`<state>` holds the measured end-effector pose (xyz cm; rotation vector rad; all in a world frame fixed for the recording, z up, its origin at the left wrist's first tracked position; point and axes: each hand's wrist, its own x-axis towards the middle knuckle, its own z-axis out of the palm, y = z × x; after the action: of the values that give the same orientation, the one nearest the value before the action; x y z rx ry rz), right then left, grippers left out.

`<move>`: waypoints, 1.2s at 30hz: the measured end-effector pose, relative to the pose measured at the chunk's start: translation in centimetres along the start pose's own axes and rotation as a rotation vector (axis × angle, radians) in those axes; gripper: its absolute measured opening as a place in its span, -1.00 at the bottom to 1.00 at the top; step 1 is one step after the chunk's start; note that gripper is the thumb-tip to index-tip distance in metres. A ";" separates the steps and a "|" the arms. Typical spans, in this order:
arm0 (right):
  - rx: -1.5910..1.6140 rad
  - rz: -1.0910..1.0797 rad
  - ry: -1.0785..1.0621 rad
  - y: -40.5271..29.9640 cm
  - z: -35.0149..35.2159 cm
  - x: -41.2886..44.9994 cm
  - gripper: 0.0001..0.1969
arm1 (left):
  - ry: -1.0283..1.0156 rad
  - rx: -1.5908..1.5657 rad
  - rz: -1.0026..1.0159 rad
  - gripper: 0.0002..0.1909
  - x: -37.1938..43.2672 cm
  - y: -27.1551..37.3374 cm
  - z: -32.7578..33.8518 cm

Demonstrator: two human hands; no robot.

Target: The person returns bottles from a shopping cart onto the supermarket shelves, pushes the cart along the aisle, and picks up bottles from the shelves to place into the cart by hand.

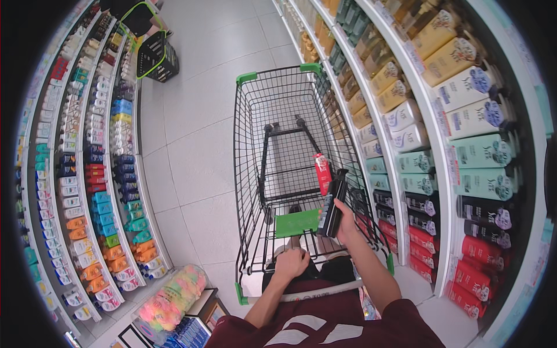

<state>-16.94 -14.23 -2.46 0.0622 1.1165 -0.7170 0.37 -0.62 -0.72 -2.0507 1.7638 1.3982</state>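
Note:
My right hand holds a black pump bottle tilted over the rear of the wire shopping cart. The bottle's pump end points away from me, and pale lettering runs down its side. Just beyond it a red bottle is in the cart, partly covered by the black one. My left hand is curled above the cart's rear end, its forearm crossing the pale push handle. Whether those fingers grip a wire is hidden. Between both hands and the basket lies a green plastic panel.
Shelves of pump bottles stand close along the cart's right side. Across the tiled aisle, more shelves hold coloured bottles. A black shopping basket with green rims is at the far left. A bag of colourful bath puffs sits at lower left.

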 end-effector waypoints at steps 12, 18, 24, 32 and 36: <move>-0.668 -0.093 0.309 5.9 -5.4 24.7 -0.46 | -0.056 -0.055 -0.069 -0.67 -0.6 -0.6 1.5; -1.370 -0.276 0.529 6.8 -6.6 31.0 -0.17 | -0.059 -0.107 -0.037 -0.72 -0.7 -0.6 2.7; -1.528 -0.240 0.436 8.2 -6.4 31.6 -0.22 | -0.085 -0.128 -0.059 -0.73 -0.8 -1.1 2.9; -1.825 -0.528 0.643 10.0 -6.6 32.9 -0.24 | -0.040 -0.131 -0.037 -0.78 -0.7 -1.2 3.1; -1.688 -0.410 0.605 10.4 -7.1 33.4 -0.29 | -0.056 -0.133 -0.039 -0.78 -0.8 -1.4 3.1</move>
<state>-8.79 -19.89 -36.78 -1.4891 2.0346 0.1178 -0.13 2.34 -2.62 -2.0750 1.6410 1.5853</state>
